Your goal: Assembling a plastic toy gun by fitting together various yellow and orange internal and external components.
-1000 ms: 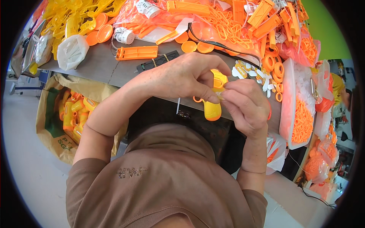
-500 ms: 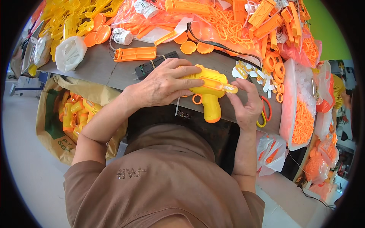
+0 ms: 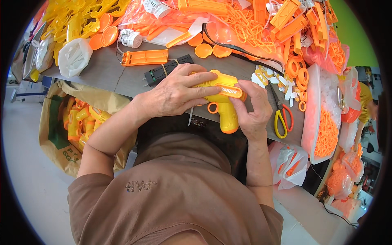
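Observation:
A yellow toy gun (image 3: 228,116) with an orange trigger is held over the table's near edge, its grip pointing down. Around its left end wraps my left hand (image 3: 173,90), fingers lying across the top and side. An oval orange sticker (image 3: 231,90) with light lettering lies along the gun's side. My right hand (image 3: 256,110) pinches the sticker's right end, finger above and thumb below. Whether the sticker is fully stuck down is hidden by my fingers. Loose stickers (image 3: 281,81) lie in a pile beyond my right hand.
Scissors (image 3: 283,118) lie right of my right hand, near a bin of small orange rings (image 3: 325,134). A black box (image 3: 167,70) and an orange tray-like part (image 3: 145,57) sit beyond my left hand. Several toy guns fill a paper bag (image 3: 53,139) at left.
The sticker's right end was lifted and stuck out past the gun; now it lies along the gun's side. My right hand has moved left and closed in on it.

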Available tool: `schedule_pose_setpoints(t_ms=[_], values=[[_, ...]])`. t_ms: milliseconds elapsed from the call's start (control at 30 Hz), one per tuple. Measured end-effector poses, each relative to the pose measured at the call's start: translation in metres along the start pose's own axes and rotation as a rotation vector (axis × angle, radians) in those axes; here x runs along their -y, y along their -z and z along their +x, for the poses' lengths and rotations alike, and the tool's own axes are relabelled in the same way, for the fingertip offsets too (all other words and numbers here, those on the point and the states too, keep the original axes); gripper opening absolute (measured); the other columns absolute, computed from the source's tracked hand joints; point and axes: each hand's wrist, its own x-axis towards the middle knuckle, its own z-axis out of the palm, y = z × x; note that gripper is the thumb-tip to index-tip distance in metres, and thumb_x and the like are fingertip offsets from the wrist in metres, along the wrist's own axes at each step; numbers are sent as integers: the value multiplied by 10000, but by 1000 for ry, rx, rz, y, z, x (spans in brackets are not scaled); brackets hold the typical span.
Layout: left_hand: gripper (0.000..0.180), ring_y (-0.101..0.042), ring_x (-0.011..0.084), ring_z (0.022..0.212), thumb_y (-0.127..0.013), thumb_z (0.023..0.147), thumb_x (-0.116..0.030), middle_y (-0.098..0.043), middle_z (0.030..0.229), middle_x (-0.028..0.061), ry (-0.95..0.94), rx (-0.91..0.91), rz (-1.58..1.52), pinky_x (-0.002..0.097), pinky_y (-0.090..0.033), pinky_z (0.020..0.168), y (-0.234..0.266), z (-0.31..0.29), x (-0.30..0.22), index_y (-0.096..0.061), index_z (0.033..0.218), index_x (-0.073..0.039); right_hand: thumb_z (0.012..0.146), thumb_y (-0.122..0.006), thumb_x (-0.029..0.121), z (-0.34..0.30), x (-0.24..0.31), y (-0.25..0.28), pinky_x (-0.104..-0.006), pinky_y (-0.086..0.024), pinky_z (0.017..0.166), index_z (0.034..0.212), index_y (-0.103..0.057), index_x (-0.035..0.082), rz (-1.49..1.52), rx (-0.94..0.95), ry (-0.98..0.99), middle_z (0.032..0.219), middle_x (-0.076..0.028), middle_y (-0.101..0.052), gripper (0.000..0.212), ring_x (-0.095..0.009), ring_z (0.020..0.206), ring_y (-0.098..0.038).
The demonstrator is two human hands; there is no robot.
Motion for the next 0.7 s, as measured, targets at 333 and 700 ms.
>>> schedule_pose_setpoints(t_ms=[333, 700], values=[[489, -495, 318, 1064, -690, 769, -159, -512, 1272, 97, 2, 42, 52, 417, -437, 900, 2, 2, -3, -576, 1244, -141, 707, -734, -19, -2, 0, -1, -324, -488, 834, 1068, -613, 29, 21, 16, -12, 1006, -111, -655, 383, -246, 932, -621], [537, -483, 331, 1063, -705, 749, -145, -499, 1278, 95, 20, 59, 65, 421, -435, 898, 2, 2, -5, -560, 1266, -148, 924, -562, 126, -15, -12, -16, -290, -401, 939, 1055, -569, 6, 688, -35, -534, 1219, -135, -532, 178, -170, 1090, -508]])
